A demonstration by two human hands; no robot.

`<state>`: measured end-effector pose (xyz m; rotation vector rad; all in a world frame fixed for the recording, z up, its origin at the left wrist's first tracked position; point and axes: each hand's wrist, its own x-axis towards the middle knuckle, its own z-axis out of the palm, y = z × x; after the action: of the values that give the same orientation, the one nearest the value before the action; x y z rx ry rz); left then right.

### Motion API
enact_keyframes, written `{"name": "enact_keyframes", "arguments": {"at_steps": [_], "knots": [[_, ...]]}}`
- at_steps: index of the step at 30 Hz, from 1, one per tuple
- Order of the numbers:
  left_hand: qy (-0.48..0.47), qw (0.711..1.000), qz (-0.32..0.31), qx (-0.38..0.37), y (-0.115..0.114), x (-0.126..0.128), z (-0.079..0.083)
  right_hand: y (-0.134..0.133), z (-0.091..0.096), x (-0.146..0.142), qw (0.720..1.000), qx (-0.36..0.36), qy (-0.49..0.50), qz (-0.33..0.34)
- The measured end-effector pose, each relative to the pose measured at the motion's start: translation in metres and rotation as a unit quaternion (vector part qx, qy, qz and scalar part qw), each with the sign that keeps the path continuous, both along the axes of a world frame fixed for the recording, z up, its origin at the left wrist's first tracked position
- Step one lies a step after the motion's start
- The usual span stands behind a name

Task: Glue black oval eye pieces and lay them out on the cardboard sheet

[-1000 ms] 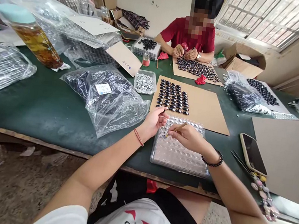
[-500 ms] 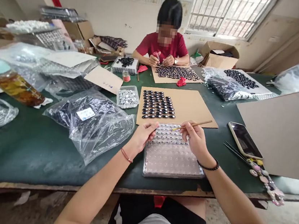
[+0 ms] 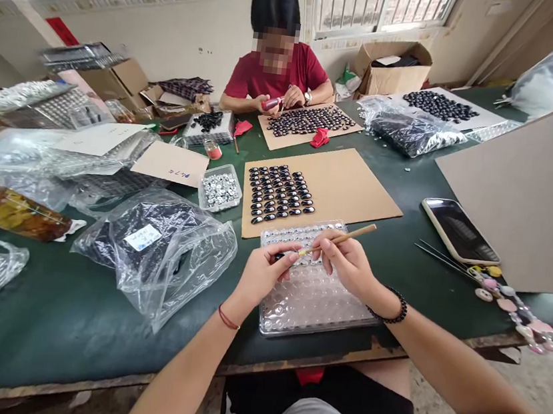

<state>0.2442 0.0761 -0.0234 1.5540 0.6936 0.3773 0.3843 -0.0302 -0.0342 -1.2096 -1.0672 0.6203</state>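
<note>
Head view: right hand pinches thin wooden stick above dimpled plastic tray.

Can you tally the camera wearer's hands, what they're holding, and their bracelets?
Hands: 2, left hand and right hand
Stick: 1
Black piece: 1
Bracelets: 2, red bracelet and black bracelet
Total: 6

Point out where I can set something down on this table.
Bare: tabletop between labelled bag and near edge, front left; near cardboard, right half; a narrow strip between cardboard and phone. Crowded: far left, with bottle and card; and the tray, with left hand and right hand over it.
</note>
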Motion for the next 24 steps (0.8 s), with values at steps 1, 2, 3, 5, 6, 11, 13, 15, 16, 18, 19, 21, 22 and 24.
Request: {"name": "enact_keyframes", "arguments": {"at_steps": [1, 2, 3, 5, 6, 11, 13, 15, 16, 18, 19, 21, 22, 24], "knots": [[0.001, 1.0, -0.006, 0.003, 0.0003, -0.0002, 0.0005, -0.001, -0.0014, -0.0007, 1.0, 0.002, -0.021, 0.008], [0.003, 1.0, -0.011, 0.005, 0.0005, -0.0003, 0.0008, -0.0019, -0.0028, -0.0012, 0.999, 0.006, -0.042, 0.011], [0.005, 1.0, -0.016, 0.004, 0.0007, -0.0004, 0.0008, -0.0026, -0.0039, -0.0015, 0.998, 0.014, -0.058, 0.011], [0.012, 1.0, -0.028, -0.007, 0.001, -0.0001, 0.0003, -0.0036, -0.0053, -0.0013, 0.997, 0.03, -0.068, 0.0], [0.014, 0.999, -0.03, -0.015, 0.0011, 0.0002, -0.0003, -0.0038, -0.0056, -0.0009, 0.997, 0.036, -0.065, -0.007], [0.005, 0.999, -0.003, -0.037, 0.0001, 0.0019, -0.0029, -0.004, -0.006, 0.0012, 0.996, 0.044, -0.076, -0.028], [0.003, 0.999, -0.006, -0.04, -0.0003, 0.0023, -0.0029, -0.0042, -0.0064, 0.0011, 0.995, 0.045, -0.088, -0.026], [-0.001, 0.999, -0.011, -0.04, -0.0001, 0.0024, -0.0023, -0.0048, -0.0067, 0.0007, 0.994, 0.045, -0.092, -0.021], [-0.003, 0.999, -0.012, -0.039, 0.0002, 0.0022, -0.0019, -0.0051, -0.0066, 0.0004, 0.994, 0.047, -0.092, -0.02], [-0.006, 0.999, -0.01, -0.034, 0.0009, 0.0016, -0.0009, -0.0061, -0.0059, -0.0003, 0.994, 0.052, -0.091, -0.016], [-0.005, 0.999, -0.008, -0.031, 0.0011, 0.0011, -0.0003, -0.0067, -0.0054, -0.0007, 0.994, 0.056, -0.089, -0.014], [0.0, 1.0, -0.006, -0.02, 0.0009, 0.0002, 0.001, -0.0078, -0.0045, -0.0018, 0.994, 0.063, -0.087, -0.011], [0.003, 1.0, -0.006, -0.014, 0.0003, -0.0001, 0.0017, -0.0082, -0.0042, -0.0024, 0.994, 0.066, -0.084, -0.009], [0.005, 1.0, -0.007, -0.006, -0.0014, -0.0003, 0.003, -0.0088, -0.0041, -0.0036, 0.995, 0.073, -0.073, -0.009]]}}
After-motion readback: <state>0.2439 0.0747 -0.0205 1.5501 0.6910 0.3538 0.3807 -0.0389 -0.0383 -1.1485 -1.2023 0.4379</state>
